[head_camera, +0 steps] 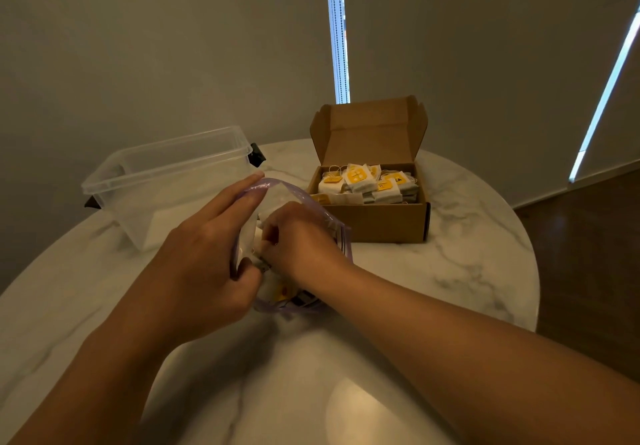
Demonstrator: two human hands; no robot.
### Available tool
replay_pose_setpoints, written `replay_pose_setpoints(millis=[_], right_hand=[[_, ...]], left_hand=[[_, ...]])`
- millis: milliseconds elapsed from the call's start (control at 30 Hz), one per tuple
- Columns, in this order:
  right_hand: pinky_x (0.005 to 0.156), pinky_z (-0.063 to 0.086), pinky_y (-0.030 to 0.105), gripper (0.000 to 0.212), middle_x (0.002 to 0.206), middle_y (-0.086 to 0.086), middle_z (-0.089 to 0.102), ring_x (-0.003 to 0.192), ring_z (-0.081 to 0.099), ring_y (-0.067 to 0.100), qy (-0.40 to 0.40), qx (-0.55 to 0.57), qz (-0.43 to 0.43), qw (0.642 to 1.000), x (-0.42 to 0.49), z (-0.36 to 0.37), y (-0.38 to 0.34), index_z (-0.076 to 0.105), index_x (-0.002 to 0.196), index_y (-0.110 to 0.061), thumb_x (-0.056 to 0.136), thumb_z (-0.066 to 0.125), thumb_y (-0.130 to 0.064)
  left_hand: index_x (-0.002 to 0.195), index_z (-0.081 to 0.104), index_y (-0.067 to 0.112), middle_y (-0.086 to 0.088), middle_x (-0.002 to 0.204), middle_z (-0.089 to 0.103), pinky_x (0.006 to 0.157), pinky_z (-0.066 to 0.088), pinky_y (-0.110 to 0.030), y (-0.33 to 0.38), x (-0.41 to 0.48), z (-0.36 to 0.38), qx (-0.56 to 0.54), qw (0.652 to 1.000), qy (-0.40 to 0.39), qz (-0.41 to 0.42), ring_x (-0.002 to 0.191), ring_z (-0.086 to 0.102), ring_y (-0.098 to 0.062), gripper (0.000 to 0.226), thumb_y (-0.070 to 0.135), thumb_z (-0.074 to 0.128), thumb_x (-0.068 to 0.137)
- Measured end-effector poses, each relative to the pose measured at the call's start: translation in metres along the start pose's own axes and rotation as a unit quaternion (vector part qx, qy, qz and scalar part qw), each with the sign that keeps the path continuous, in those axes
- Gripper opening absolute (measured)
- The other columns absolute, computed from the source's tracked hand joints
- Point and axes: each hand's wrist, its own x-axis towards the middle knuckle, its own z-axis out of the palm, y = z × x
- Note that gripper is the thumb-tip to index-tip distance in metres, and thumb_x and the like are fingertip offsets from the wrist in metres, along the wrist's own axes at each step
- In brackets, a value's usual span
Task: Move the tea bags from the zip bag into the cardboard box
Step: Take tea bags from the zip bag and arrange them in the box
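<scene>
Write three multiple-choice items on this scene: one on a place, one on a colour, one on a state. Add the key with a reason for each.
1. Where is the right hand?
A. Raised in the air. B. Inside the zip bag. C. Out of view.

2. What colour are the tags on the tea bags in the cardboard box?
A. Green. B. Red. C. Yellow.

3. How is the box's lid?
A. Open, standing up. B. Taped shut. C. Torn off.

Key: 1 B, the hand reaches in past the bag's purple rim. 2 C, yellow tags show on the white packets. 3 A, the lid rises behind the filled box.
</scene>
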Motion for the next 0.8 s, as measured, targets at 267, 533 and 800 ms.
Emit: replay_pose_setpoints(millis=[267, 533, 800], right_hand=[[0.083, 0.054, 0.029, 0.016, 0.104, 0.002, 0.066, 0.097, 0.059, 0.015, 0.077, -0.022, -0.088, 0.993, -0.045, -0.024, -0.002, 0.072, 0.104, -0.019, 0.089, 0.067, -0.023], [0.07, 0.058, 0.021, 0.007, 0.083, -0.009, 0.07, 0.075, 0.065, 0.003, 0.125, 0.081, -0.127, 0.981, -0.086, -0.049, 0.016, 0.075, 0.092, -0.019, 0.086, 0.071, -0.02], [0.063, 0.058, 0.022, 0.004, 0.082, 0.004, 0.074, 0.076, 0.073, 0.016, 0.084, 0.336, -0.051, 0.937, -0.09, -0.097, 0.031, 0.072, 0.085, -0.007, 0.082, 0.07, -0.006]], left_hand=[[0.152, 0.034, 0.019, 0.008, 0.156, 0.035, 0.102, 0.026, -0.003, -0.002, 0.0, 0.0, -0.006, 1.0, -0.005, 0.005, 0.136, 0.033, 0.001, 0.083, 0.021, 0.057, 0.072], [0.151, 0.038, 0.017, 0.008, 0.156, 0.037, 0.102, 0.028, -0.009, 0.001, 0.001, -0.001, -0.007, 1.0, 0.001, 0.0, 0.137, 0.039, -0.008, 0.08, 0.03, 0.051, 0.073], [0.153, 0.035, 0.017, 0.008, 0.157, 0.036, 0.102, 0.031, -0.014, -0.004, 0.0, 0.002, -0.007, 1.0, -0.009, -0.014, 0.139, 0.04, -0.013, 0.084, 0.027, 0.055, 0.072]])
